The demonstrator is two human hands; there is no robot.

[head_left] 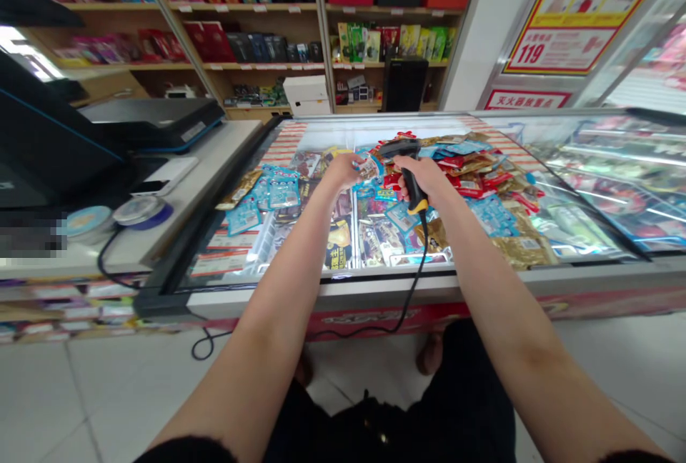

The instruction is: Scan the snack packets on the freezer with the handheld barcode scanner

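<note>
**Close Work Above a Crowded Shop Freezer**

From my remote post, I see the right hand (426,181) closed firmly around a black plastic pistol-grip barcode scanner (411,188) with a yellow collar, its nose angled down and to the left. The left hand (343,170) is also closed, its fingertips (356,164) pinching a small crinkled foil snack packet (369,168) just beside the scanner's head, above the middle of the frame. Below them, a long chest freezer with a silver metal rim (343,290) holds a loose heap of glossy sachets, with sky-blue plastic packets (282,191) at left and gold foil pouches (522,251) at lower right.

I judge the thin black rubbery cord (414,270) the main hazard. It drops from the scanner's butt over the freezer's front edge and loops slackly above the pale floor tiles (107,391), where a foot could snag it and tug the scanner from the grip. The slick, crinkly foil could also slide out of the pinch and vanish among near-identical pouches. At left of the frame, the hard edge of a pale counter (209,184) stands close enough to knock a swinging scanner.
</note>
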